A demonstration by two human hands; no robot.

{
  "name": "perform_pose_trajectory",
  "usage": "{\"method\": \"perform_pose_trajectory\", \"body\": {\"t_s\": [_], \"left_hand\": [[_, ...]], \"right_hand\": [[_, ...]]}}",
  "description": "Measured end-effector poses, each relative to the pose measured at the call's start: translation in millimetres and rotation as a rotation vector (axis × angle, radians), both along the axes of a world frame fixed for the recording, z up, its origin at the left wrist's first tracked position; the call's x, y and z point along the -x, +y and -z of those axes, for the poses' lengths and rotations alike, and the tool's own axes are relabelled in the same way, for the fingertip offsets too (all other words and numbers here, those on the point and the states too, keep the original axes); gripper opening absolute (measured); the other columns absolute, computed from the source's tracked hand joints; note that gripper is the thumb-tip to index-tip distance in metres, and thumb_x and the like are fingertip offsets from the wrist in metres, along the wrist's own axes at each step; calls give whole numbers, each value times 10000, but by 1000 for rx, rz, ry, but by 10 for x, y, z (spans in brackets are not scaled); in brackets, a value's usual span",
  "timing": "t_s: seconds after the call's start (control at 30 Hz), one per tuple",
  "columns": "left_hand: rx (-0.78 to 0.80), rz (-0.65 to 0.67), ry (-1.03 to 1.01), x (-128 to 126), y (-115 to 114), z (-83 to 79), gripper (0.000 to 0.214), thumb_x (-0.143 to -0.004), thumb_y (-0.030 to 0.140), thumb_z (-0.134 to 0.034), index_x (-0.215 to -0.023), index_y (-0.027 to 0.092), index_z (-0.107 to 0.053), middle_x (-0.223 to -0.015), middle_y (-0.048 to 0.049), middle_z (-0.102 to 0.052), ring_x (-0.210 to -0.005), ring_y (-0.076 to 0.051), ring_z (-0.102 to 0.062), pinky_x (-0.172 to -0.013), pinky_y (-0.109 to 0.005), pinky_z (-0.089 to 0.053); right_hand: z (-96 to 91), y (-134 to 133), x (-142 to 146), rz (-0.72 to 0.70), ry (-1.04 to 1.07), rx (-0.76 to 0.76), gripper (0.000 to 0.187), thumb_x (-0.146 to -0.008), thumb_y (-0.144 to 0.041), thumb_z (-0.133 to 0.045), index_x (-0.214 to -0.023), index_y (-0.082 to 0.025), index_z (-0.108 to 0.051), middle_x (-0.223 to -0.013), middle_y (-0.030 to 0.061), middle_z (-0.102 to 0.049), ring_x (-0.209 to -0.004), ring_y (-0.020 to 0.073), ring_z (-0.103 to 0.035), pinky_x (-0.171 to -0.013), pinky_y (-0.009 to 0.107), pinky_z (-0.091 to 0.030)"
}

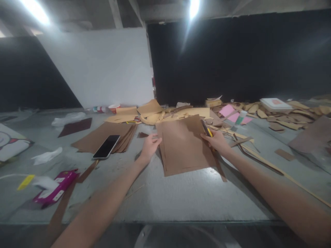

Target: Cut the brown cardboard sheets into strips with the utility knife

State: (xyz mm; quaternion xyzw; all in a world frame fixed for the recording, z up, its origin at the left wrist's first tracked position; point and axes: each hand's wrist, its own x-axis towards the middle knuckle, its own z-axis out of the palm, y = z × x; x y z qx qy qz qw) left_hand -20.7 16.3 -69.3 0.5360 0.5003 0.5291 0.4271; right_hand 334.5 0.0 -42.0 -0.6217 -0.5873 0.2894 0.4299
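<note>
In the middle of the table a small stack of brown sheets, paper or leather-like, is tilted up between my hands. My left hand is closed on its left edge, thumb and fingers pinching it. My right hand is at the right edge, closed around a black and yellow utility knife, its fingers also against the sheets. A thin brown strip lies beside the stack's lower right corner. Another pile of brown sheets lies to the left, with a black-screened phone on it.
Cream and brown offcuts are heaped along the back. A white box and a green-and-white bottle stand at the right. A magenta power strip with a white plug lies at the left. The table's front edge runs below my arms.
</note>
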Motion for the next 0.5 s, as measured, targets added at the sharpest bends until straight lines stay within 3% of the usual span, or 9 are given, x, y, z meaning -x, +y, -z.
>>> {"method": "perform_pose_trajectory", "body": {"t_s": [0.13,0.23,0.37,0.5], "left_hand": [[-16,-32,95,50,66,75,301,-784,408,-886,-899,191,-712,-837,-93,-820,-772,-260,-779,-713,-342,-592],[-50,-7,172,91,91,80,245,-795,409,-871,-805,202,-741,-839,-110,-824,-829,-294,-790,-760,-371,-602],[-54,1,256,101,88,44,190,-791,379,-868,-763,212,-780,-846,-115,-831,-857,-320,-796,-811,-403,-606],[-83,-15,344,89,66,9,153,-817,361,-827,-755,222,-814,-863,-102,-842,-873,-327,-796,-830,-403,-596]], "right_hand": [[-49,113,-185,57,-178,-57,374,-806,-566,-735,-692,-241,-590,-494,-12,-520,-479,164,-484,-486,282,-315],[-151,206,-443,170,-202,-175,293,-806,-491,-758,-745,-217,-673,-599,16,-602,-589,188,-548,-529,287,-341],[-222,304,-836,324,23,-180,292,-809,-492,-787,-835,-208,-723,-677,29,-660,-621,190,-556,-542,296,-356],[-137,414,-1117,384,259,-151,334,-777,-528,-835,-838,-226,-708,-686,34,-674,-586,197,-565,-521,306,-398]]}}
